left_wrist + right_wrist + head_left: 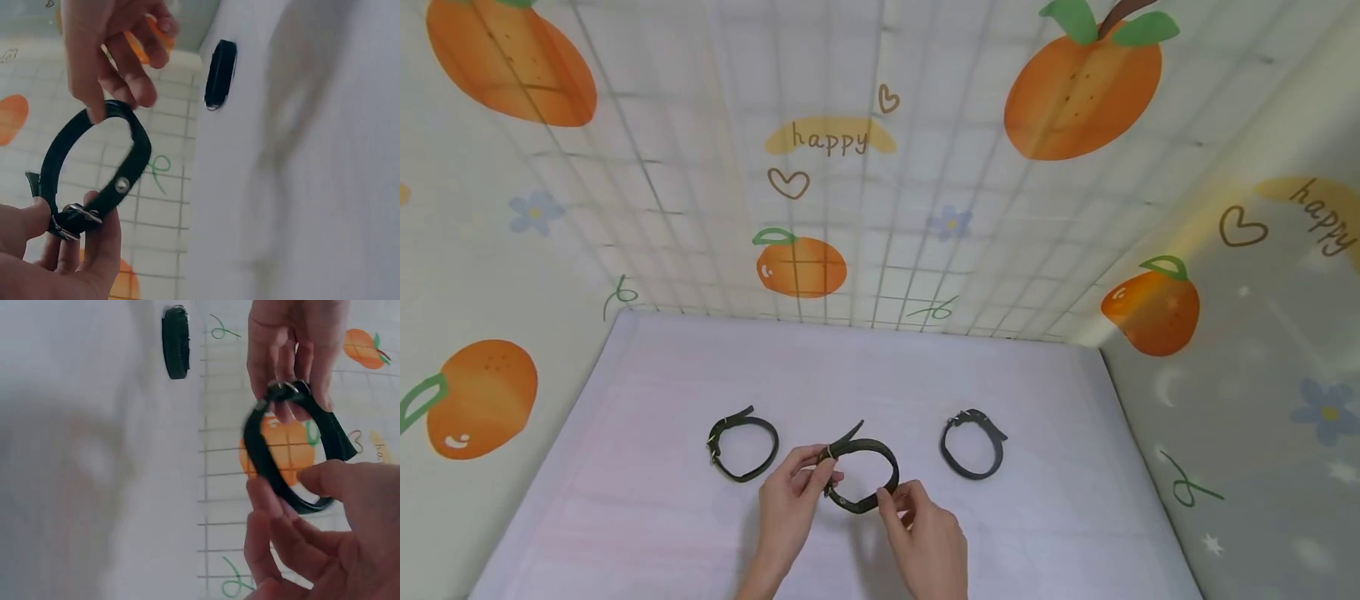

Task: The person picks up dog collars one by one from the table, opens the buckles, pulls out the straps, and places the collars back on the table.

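Note:
A dark collar (pixel 894 468) with a metal buckle is fastened in a loop and held up between both hands. My left hand (pixel 788 504) pinches it at the buckle end, thumb on one side and fingers on the other. With thumb and fingertips, my right hand (pixel 928 533) pinches the opposite side of the loop. The left wrist view shows a silver rivet (pixel 122 185) and metal buckle parts (pixel 86 213) beside the left fingers. The strap's loose tip (pixel 852 432) sticks out past the loop.
Two similar buckled collars lie on the white tabletop (pixel 880 358), one collar (pixel 743 479) to the left and another collar (pixel 973 416) to the right. Behind the table stands a grid panel covered by an orange-patterned sheet (pixel 715 250); patterned sheets also hang at both sides.

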The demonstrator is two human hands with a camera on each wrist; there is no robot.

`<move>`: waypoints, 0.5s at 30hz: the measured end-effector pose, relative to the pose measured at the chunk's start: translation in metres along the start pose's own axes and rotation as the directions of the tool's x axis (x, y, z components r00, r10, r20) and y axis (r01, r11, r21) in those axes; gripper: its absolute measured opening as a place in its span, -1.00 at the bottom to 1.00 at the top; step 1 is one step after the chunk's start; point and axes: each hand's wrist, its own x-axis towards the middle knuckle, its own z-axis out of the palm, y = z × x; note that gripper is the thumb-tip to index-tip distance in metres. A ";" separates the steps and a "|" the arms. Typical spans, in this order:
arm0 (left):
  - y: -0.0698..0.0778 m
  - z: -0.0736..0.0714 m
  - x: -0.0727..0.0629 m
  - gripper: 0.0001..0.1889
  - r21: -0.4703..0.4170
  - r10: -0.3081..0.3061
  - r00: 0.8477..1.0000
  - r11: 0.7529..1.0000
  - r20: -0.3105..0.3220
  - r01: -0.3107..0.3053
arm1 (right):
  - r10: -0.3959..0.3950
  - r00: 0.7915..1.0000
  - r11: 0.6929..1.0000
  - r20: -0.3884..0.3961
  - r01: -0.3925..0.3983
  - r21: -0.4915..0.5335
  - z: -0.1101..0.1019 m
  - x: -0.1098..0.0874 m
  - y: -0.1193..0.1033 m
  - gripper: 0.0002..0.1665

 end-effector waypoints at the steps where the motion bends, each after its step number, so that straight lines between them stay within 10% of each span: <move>1: 0.001 0.000 -0.002 -0.75 0.041 0.028 1.000 0.999 -0.012 -0.027 | -0.012 0.999 1.000 -0.042 0.011 -0.004 -0.002 -0.001 0.000 -0.73; 6: 0.006 -0.002 -0.013 -0.75 0.281 0.219 0.976 0.935 0.023 -0.216 | -0.253 0.922 0.956 -0.293 0.284 0.069 -0.013 -0.002 0.002 -0.36; 12: 0.007 -0.006 -0.025 -0.69 0.413 0.463 0.854 0.748 0.237 -0.520 | -0.567 0.777 0.791 -0.273 0.606 0.082 -0.017 -0.001 0.005 -0.33; 15: 0.009 -0.006 -0.029 -0.68 0.397 0.496 0.814 0.711 0.302 -0.580 | -0.621 0.745 0.745 -0.242 0.658 0.112 -0.014 -0.002 0.007 -0.54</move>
